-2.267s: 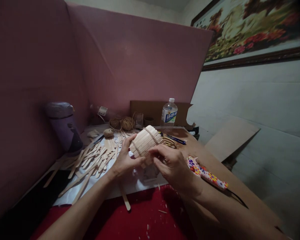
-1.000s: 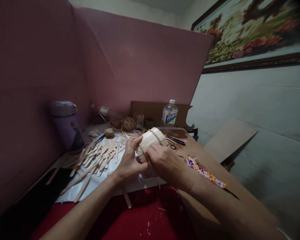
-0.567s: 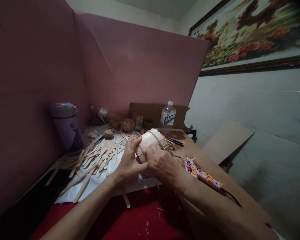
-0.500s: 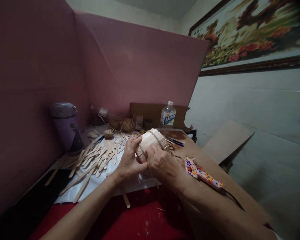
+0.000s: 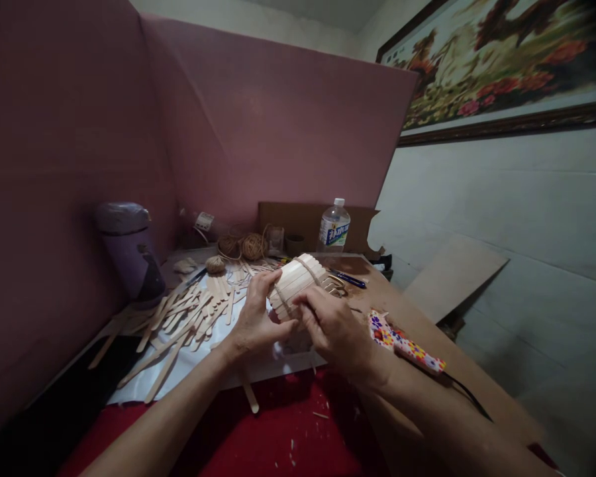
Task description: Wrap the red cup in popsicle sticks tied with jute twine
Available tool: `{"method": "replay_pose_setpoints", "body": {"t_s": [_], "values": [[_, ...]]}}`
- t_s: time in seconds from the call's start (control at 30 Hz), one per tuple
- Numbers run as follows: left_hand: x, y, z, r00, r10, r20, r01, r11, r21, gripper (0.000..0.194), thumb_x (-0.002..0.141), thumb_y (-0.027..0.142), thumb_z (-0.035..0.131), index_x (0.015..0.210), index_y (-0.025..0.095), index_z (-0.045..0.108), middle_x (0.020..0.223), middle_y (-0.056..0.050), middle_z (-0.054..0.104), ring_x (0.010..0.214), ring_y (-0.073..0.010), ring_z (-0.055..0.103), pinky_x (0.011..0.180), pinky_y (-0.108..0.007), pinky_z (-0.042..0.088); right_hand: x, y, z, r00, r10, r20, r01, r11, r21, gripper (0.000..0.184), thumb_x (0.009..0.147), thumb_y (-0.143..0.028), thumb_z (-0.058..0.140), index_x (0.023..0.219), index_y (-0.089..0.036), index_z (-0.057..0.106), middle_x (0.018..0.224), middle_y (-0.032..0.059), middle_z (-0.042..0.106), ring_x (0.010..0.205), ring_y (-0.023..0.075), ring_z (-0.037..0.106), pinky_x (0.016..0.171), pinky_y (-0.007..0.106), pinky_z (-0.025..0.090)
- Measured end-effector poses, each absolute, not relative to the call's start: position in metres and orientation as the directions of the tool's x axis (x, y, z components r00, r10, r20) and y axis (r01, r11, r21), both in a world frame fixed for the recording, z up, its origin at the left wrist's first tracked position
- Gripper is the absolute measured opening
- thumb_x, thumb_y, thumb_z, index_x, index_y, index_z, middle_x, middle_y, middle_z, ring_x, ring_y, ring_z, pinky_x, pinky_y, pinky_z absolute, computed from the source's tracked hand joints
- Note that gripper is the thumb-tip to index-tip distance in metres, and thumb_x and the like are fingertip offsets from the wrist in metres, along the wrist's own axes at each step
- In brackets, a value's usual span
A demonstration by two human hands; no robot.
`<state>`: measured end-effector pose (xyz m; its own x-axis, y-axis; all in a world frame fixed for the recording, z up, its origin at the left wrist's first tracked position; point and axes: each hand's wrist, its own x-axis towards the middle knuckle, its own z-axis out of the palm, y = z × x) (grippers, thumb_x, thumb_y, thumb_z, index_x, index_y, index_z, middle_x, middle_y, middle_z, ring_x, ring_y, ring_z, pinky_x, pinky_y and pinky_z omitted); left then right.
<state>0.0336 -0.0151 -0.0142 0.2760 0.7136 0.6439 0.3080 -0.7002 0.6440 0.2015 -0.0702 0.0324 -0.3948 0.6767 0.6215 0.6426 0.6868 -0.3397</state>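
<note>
Both hands hold a small barrel made of pale craft sticks (image 5: 297, 278) over the table, lying on its side. My left hand (image 5: 254, 319) is wrapped round its near left end, thumb under it. My right hand (image 5: 334, 330) pinches at the barrel's near rim, fingers curled; a loop of twine runs round the barrel's middle. What the right fingertips pinch is too small to make out.
Loose craft sticks (image 5: 179, 317) lie spread on white paper to the left. A purple flask (image 5: 126, 248) stands at the left wall. Twine balls (image 5: 252, 245), a water bottle (image 5: 334, 226), a blue pen (image 5: 350, 279) and a patterned glue gun (image 5: 410, 347) surround the hands.
The barrel has been turned slightly and drawn a little nearer. My right hand has shifted along the near rim; the left hand keeps its hold.
</note>
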Motion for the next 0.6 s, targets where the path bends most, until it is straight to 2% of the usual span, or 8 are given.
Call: {"method": "replay_pose_setpoints", "body": {"t_s": [0.23, 0.4, 0.6], "values": [[0.034, -0.017, -0.014, 0.261, 0.712, 0.651, 0.318, -0.701, 0.639, 0.079, 0.061, 0.013, 0.07, 0.131, 0.026, 0.038, 0.13, -0.008, 0.039, 0.126, -0.0289, 0.041, 0.105, -0.047, 0.038, 0.194, -0.073, 0.029, -0.396, 0.727, 0.561, 0.751, 0.608, -0.258, 0.014, 0.089, -0.007, 0.05, 0.09, -0.012, 0.063, 0.086, 0.0077, 0.065, 0.078, 0.0186, 0.061, 0.07, 0.03, 0.044], [0.036, -0.018, -0.014, 0.266, 0.697, 0.665, 0.318, -0.715, 0.622, 0.08, 0.059, 0.012, 0.069, 0.132, 0.026, 0.039, 0.131, -0.009, 0.039, 0.127, -0.0296, 0.041, 0.108, -0.048, 0.036, 0.195, -0.071, 0.036, -0.488, 0.716, 0.499, 0.808, 0.587, -0.051, 0.013, 0.088, -0.007, 0.051, 0.085, -0.013, 0.062, 0.08, 0.0069, 0.065, 0.07, 0.0172, 0.059, 0.061, 0.029, 0.039], [0.035, -0.018, -0.013, 0.256, 0.692, 0.675, 0.33, -0.719, 0.612, 0.079, 0.059, 0.015, 0.071, 0.131, 0.024, 0.039, 0.129, -0.01, 0.039, 0.125, -0.0298, 0.041, 0.107, -0.048, 0.035, 0.194, -0.067, 0.041, -0.588, 0.673, 0.449, 0.796, 0.581, 0.172, 0.01, 0.085, -0.007, 0.051, 0.085, -0.014, 0.057, 0.074, 0.0057, 0.064, 0.06, 0.0171, 0.058, 0.052, 0.031, 0.031]]}}
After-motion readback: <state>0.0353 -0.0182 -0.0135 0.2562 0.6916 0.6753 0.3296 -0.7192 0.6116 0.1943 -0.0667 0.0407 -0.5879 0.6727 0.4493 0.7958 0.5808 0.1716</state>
